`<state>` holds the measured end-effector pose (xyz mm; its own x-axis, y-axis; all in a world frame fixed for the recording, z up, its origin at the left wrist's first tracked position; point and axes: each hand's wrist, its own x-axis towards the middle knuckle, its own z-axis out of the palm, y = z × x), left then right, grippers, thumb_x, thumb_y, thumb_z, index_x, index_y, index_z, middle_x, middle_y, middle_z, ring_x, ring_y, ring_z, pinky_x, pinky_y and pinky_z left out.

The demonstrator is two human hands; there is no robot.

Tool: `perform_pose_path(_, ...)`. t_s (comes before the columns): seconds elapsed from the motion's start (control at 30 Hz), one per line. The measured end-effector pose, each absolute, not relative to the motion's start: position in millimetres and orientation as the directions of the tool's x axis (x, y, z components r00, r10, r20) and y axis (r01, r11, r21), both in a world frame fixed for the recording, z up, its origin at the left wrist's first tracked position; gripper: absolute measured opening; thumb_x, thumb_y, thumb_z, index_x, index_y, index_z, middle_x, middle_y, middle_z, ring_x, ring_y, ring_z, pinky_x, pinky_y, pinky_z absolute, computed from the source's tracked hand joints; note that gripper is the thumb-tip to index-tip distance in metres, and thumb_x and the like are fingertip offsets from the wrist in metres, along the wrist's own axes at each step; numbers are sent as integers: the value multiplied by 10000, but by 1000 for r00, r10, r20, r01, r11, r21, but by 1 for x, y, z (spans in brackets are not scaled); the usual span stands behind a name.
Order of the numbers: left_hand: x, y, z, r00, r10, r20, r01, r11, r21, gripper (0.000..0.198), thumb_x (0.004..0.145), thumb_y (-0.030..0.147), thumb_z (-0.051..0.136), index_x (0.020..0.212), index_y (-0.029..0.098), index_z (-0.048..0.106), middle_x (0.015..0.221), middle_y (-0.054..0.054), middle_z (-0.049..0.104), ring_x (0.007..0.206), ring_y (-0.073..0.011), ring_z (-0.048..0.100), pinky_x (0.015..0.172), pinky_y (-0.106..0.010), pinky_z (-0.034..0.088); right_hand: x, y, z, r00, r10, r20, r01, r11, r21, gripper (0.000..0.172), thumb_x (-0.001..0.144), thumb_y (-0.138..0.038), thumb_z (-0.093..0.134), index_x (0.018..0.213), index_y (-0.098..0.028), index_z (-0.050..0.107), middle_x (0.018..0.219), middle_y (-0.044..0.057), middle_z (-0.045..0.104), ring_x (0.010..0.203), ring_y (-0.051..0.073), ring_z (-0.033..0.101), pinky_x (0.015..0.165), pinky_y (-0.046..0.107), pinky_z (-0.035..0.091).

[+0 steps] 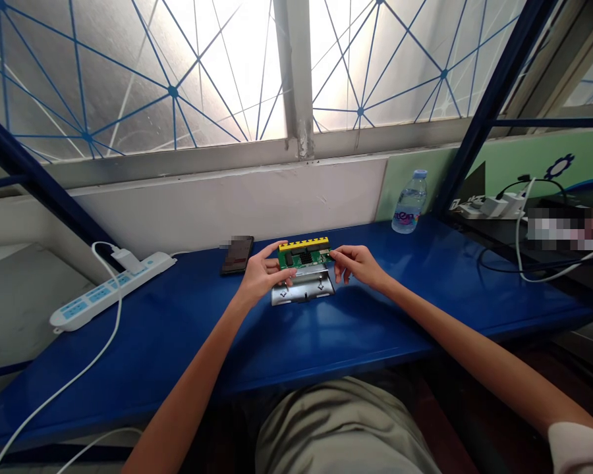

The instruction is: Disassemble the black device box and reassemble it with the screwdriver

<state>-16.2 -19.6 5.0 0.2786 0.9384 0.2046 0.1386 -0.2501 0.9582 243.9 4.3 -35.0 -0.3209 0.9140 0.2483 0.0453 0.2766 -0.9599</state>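
A green circuit board [305, 258] with a yellow toothed strip along its far edge is held up between both hands. My left hand [261, 275] grips its left end, thumb in front and fingers at the back. The fingertips of my right hand [356, 263] pinch its right end. Just below and behind the board, a silver metal casing [302, 289] with small cutouts lies on the blue table; the board hides its far part. Whether the board touches the casing, I cannot tell.
A dark phone [238, 255] lies left of my hands. Farther left is a white power strip [112, 291] with a cable hanging over the table [356, 336]. A water bottle [409, 203] stands at the back right, and chargers [504, 205] with cables lie beyond it.
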Motion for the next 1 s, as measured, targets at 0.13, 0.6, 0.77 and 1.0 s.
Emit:
perform_pose_path(0.13,-16,-21,6,301,930,213,144,-265,953,903,683,329,840,1449,112,414,813,-74,734,646,-225,716,544,-275,525,245,5,-35,-310,915,259,66,292,-954,471,844,-632,606,790,-165,586,623,11,646,483,134,639,359,197,436)
perform_pose_path(0.6,-18,-19,3,336,912,234,131,-291,948,897,709,331,827,1465,116,394,882,-105,740,748,-257,730,575,-287,547,246,3,-29,-269,918,291,106,328,-939,459,852,-610,609,737,-166,611,614,10,640,402,88,545,367,203,356)
perform_pose_path(0.77,-20,-13,-2,295,923,246,187,-308,933,852,676,350,843,1400,120,457,922,-109,743,764,-269,737,589,-296,570,246,-1,-26,-268,915,303,99,339,-935,440,823,-594,658,773,-157,662,626,20,649,416,93,550,387,208,384)
perform_pose_path(1.0,-24,-10,-4,294,924,245,232,-318,919,841,645,382,861,1364,156,488,1030,-121,735,824,-277,735,672,-346,606,246,-5,-22,-290,898,329,62,361,-931,406,792,-553,707,774,-148,696,623,24,651,421,91,535,406,220,391)
